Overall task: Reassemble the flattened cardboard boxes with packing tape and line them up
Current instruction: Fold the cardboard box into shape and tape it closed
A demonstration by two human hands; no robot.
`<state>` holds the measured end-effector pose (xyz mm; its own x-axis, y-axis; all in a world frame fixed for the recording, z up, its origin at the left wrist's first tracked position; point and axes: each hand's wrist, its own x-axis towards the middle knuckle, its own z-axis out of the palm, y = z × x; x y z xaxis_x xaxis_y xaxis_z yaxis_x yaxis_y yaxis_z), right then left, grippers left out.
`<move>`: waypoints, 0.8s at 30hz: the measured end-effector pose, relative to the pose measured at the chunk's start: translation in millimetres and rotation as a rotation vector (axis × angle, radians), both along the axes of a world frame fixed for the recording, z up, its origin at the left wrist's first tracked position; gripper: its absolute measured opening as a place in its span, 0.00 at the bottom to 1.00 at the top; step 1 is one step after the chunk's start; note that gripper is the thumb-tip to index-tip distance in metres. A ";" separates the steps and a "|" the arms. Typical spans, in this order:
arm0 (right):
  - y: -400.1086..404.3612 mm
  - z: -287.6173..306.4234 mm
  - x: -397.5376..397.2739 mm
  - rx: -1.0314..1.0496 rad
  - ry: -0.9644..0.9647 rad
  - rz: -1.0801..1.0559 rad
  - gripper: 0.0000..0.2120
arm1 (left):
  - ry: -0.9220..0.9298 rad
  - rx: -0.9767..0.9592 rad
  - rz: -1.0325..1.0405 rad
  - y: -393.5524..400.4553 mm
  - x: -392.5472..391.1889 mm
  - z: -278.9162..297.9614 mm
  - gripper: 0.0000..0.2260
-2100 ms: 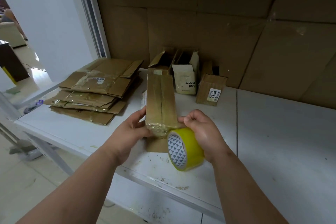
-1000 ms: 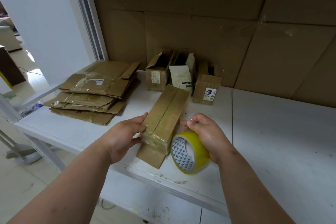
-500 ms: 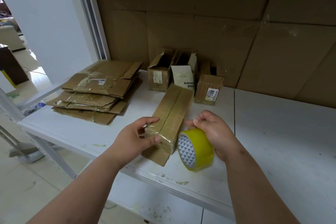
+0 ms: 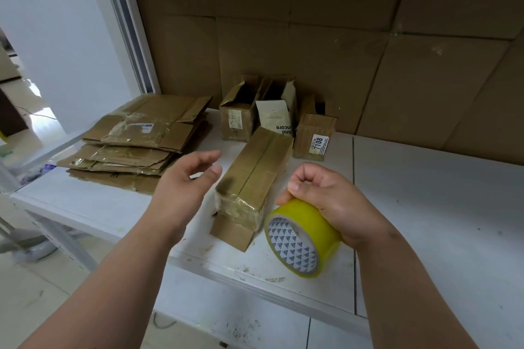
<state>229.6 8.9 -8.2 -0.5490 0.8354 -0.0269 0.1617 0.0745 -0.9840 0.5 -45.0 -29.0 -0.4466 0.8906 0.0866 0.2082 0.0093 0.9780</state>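
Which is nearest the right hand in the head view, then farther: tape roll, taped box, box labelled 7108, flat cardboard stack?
1. Tape roll, held by the right hand.
2. Taped box, just left.
3. Box labelled 7108, behind.
4. Flat cardboard stack, far left.

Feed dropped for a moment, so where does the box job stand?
Done: three boxes stand in a row at the back wall. In hand: a fourth box lies on the table, taped, near flap loose; right hand grips the tape roll, left hand open. Left: the flat stack.
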 end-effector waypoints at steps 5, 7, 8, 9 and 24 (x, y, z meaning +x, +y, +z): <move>-4.0 5.8 -15.1 0.099 -0.021 0.043 0.08 | 0.100 -0.025 -0.270 -13.3 14.8 33.1 0.15; -5.0 4.9 -24.7 0.176 -0.068 0.036 0.08 | 0.150 -0.117 -0.428 -15.5 18.2 39.1 0.19; -5.8 4.7 -28.9 0.202 -0.086 0.027 0.08 | 0.151 -0.151 -0.468 -16.2 19.1 40.1 0.18; -6.8 4.6 -32.3 0.220 -0.101 0.019 0.09 | 0.142 -0.171 -0.472 -16.2 20.2 40.4 0.15; -18.5 -1.0 -12.2 -0.005 0.057 0.072 0.33 | -0.012 -0.151 -0.198 -16.5 22.0 45.6 0.10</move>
